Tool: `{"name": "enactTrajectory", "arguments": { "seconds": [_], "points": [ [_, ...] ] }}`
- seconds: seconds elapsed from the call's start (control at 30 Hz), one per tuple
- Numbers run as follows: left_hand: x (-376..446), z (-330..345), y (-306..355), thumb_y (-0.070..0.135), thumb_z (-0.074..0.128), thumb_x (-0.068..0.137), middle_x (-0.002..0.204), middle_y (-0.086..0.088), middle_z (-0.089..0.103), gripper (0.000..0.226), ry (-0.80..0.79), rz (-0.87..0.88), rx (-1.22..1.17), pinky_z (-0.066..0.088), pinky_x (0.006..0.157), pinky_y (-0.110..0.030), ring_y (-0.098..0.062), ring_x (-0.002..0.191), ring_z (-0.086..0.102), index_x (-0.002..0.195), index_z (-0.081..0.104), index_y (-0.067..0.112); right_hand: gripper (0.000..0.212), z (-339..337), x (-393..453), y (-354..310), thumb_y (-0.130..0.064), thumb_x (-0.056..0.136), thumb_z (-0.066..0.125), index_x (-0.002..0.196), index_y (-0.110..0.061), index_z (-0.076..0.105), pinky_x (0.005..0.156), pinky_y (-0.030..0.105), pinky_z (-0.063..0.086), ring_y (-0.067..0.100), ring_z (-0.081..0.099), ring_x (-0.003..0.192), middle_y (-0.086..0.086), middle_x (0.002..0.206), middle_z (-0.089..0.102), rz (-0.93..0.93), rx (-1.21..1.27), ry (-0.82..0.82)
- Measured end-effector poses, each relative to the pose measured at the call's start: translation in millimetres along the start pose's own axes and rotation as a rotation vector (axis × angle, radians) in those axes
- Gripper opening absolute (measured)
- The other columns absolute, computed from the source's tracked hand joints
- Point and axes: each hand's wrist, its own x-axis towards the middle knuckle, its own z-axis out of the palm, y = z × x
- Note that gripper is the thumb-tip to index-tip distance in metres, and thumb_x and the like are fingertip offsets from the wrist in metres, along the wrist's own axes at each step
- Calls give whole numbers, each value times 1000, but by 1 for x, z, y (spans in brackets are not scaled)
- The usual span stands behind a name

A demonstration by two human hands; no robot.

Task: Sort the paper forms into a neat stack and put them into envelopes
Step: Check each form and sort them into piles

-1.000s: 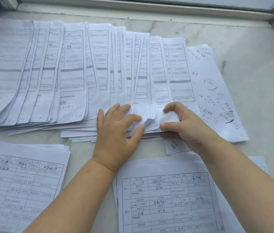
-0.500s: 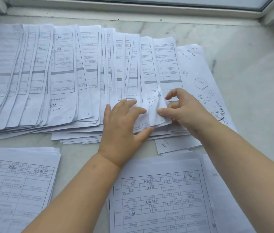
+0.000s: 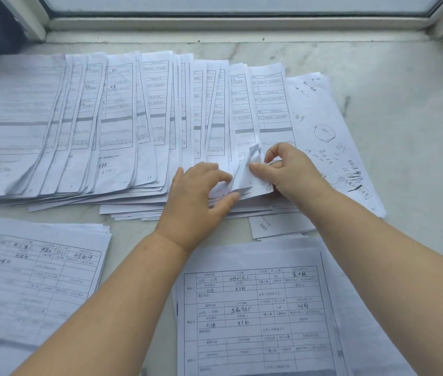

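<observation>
A long fan of printed paper forms (image 3: pixel 122 118) lies spread across the marble bench (image 3: pixel 405 126), each sheet overlapping the next so that only a narrow strip of most of them shows; the leftmost sheets run off the frame edge and their print is blurred beyond reading. At the right end of the fan the right hand (image 3: pixel 293 169) pinches the lifted corner of one form (image 3: pixel 250 169) between thumb and forefinger, the other fingers curled in — the corner is bent up and creased, hiding what is printed beneath it. The left hand (image 3: pixel 198 196) lies on the lower edges of the neighbouring sheets, its fingers only slightly bent and its fingertips (image 3: pixel 225 176) reaching under that raised corner; whether they actually grip paper there cannot be made out.

A sheet with handwritten notes and a sketched circle (image 3: pixel 334 137) sits at the far right, partly under the fan and the right wrist. A small slip (image 3: pixel 277 226) peeks out below it. Two more stacks lie nearer — one at lower left (image 3: pixel 33 272), one at lower right (image 3: pixel 258 316) — both cut off by the frame and partly covered by the forearms. A window frame (image 3: pixel 215 23) runs along the back.
</observation>
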Motion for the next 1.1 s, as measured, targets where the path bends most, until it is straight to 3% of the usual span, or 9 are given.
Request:
{"name": "enactTrajectory", "arguments": {
  "seconds": [0.1,0.23,0.4,0.5,0.57,0.67,0.83,0.93,1.1],
  "points": [
    [-26,-18,2,52,52,82,139,1,48,49,-4,61,35,8,117,-32,-17,137,32,121,60,23,28,-13,-16,0,-47,91,55,90,-19,51,62,32,43,22,60,69,2,75,66,-43,-243,85],
    [-87,-60,-12,36,51,88,133,-1,53,34,86,82,37,31,110,-50,-19,129,43,113,64,17,31,-15,-68,6,-34,97,49,71,-16,48,58,30,34,18,44,63,-4,63,46,-137,-206,281],
    [-187,-107,-63,35,47,88,129,13,52,29,188,-33,49,30,111,-48,-3,126,43,110,64,25,25,58,-158,13,-25,92,57,70,-13,55,57,24,42,11,48,54,-3,57,53,-14,-102,-22],
    [-240,-129,-97,36,45,87,129,30,45,30,207,-65,57,25,111,-26,8,123,39,109,63,29,18,113,-205,9,-19,91,58,74,-15,61,58,23,48,5,57,53,-2,62,63,64,-49,-198],
    [-268,-141,-118,37,46,86,125,30,46,28,187,-59,64,32,105,-26,1,118,45,109,61,33,14,152,-230,5,-18,91,58,78,-16,63,62,24,50,6,62,56,0,67,68,97,-25,-241],
    [-303,-151,-148,41,52,82,125,11,52,29,70,-9,83,36,100,-41,-10,117,48,110,56,38,11,204,-262,2,-20,91,58,82,-17,63,65,27,52,7,66,61,0,74,71,163,-8,-248],
    [-336,-164,-180,62,61,68,142,0,46,54,-243,150,169,30,109,-36,-14,132,34,116,56,37,7,256,-296,-8,-15,92,58,86,-13,63,66,26,55,15,69,70,6,81,73,275,93,-118],
    [-344,-169,-185,62,57,69,139,-1,49,50,-265,250,222,35,107,-47,-19,130,41,112,54,37,4,270,-311,-14,-13,92,59,91,-10,62,66,25,54,17,70,74,10,88,73,306,128,-78],
    [-352,-153,-181,58,54,72,136,-1,54,39,-159,197,94,10,113,-30,-18,130,40,105,57,36,13,280,-328,-7,-15,87,65,91,-19,53,71,36,55,15,63,63,5,78,69,268,18,-82]
  ]
}}
